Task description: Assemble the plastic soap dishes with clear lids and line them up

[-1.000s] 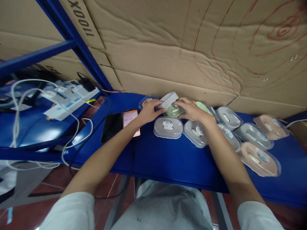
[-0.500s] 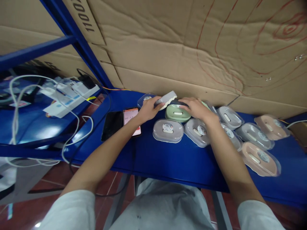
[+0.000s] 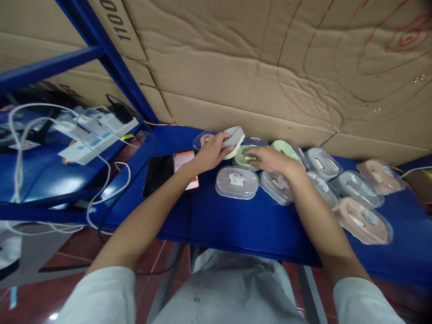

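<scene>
My left hand (image 3: 213, 152) is closed around a grey soap box (image 3: 235, 136), lifted and tilted, its pale scalloped edge facing right. To its right, my right hand (image 3: 269, 159) reaches over a green soap box (image 3: 240, 159), thumb and fingers apart at its white centre piece. Whether the fingertips press on the box is hard to tell. Behind the left hand lies a clear lid (image 3: 201, 139), partly covered. A grey soap box with a round sticker (image 3: 236, 183) lies in front, and another grey one (image 3: 276, 185) sits below my right hand.
Further right are more soap boxes, including a second green one (image 3: 286, 148) and a peach one (image 3: 364, 220). Two phones lie at left, one dark (image 3: 157, 175), one lit (image 3: 184, 158). A power strip (image 3: 97, 139) with white cables and a cardboard wall (image 3: 216, 63) surround the blue table (image 3: 216, 225).
The grey soap box in my left hand has turned, showing more of its inside. My right hand has come forward from behind the green soap box to its middle.
</scene>
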The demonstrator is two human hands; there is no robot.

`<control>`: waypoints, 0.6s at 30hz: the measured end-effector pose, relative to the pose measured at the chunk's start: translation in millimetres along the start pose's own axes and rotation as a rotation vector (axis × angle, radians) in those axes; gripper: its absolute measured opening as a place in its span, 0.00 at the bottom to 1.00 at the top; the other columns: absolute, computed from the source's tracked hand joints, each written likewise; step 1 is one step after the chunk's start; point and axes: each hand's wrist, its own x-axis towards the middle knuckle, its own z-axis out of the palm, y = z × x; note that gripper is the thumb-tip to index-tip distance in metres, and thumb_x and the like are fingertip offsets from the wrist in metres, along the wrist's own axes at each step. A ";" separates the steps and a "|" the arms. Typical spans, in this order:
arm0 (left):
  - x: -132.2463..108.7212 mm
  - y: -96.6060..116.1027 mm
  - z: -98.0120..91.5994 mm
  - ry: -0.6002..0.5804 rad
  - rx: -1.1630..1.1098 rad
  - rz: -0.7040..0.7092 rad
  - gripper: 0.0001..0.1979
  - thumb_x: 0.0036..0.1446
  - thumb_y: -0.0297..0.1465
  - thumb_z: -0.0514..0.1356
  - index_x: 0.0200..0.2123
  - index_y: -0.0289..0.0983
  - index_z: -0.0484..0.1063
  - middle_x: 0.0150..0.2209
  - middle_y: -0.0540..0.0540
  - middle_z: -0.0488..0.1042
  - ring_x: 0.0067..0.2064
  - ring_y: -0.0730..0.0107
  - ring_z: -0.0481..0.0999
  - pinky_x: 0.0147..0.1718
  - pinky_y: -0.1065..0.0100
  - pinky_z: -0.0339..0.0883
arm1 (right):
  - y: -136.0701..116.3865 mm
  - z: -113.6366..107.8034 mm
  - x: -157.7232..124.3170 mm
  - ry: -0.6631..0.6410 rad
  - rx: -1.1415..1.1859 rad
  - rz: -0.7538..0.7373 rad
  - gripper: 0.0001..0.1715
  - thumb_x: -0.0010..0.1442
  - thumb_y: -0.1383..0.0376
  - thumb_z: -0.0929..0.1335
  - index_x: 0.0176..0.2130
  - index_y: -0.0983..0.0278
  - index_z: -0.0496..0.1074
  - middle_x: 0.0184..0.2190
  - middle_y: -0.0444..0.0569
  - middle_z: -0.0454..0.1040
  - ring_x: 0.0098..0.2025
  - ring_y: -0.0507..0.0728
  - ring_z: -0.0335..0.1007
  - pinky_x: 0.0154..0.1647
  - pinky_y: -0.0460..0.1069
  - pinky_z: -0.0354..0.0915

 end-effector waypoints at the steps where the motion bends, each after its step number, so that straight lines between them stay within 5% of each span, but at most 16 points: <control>1: 0.5 -1.5 -0.1 0.024 -0.013 -0.007 0.19 0.74 0.40 0.52 0.61 0.38 0.63 0.59 0.36 0.76 0.60 0.50 0.73 0.67 0.48 0.51 | 2.2 0.5 -0.2 -0.025 0.006 -0.002 0.29 0.66 0.65 0.71 0.65 0.56 0.73 0.63 0.48 0.77 0.63 0.65 0.75 0.64 0.56 0.69; 4: 1.1 -1.6 -2.4 0.081 -0.021 -0.018 0.20 0.71 0.42 0.56 0.60 0.39 0.63 0.59 0.37 0.75 0.60 0.50 0.72 0.66 0.49 0.53 | 6.7 2.1 -0.9 -0.066 0.001 -0.002 0.36 0.61 0.66 0.75 0.66 0.56 0.72 0.66 0.50 0.74 0.64 0.66 0.74 0.63 0.57 0.70; 13: -1.0 4.9 -7.6 0.056 0.121 -0.050 0.21 0.72 0.42 0.56 0.64 0.41 0.66 0.61 0.38 0.77 0.64 0.45 0.72 0.69 0.44 0.46 | 13.8 -0.5 -1.1 -0.024 0.028 -0.023 0.25 0.71 0.66 0.66 0.65 0.57 0.74 0.64 0.49 0.77 0.63 0.64 0.76 0.65 0.56 0.68; 18: -0.4 1.8 -9.2 0.011 0.095 -0.056 0.24 0.73 0.43 0.54 0.67 0.40 0.65 0.66 0.37 0.72 0.66 0.43 0.70 0.65 0.46 0.56 | 13.1 -5.3 -2.9 0.013 0.009 0.000 0.25 0.74 0.65 0.62 0.65 0.59 0.73 0.63 0.51 0.78 0.62 0.66 0.76 0.63 0.58 0.68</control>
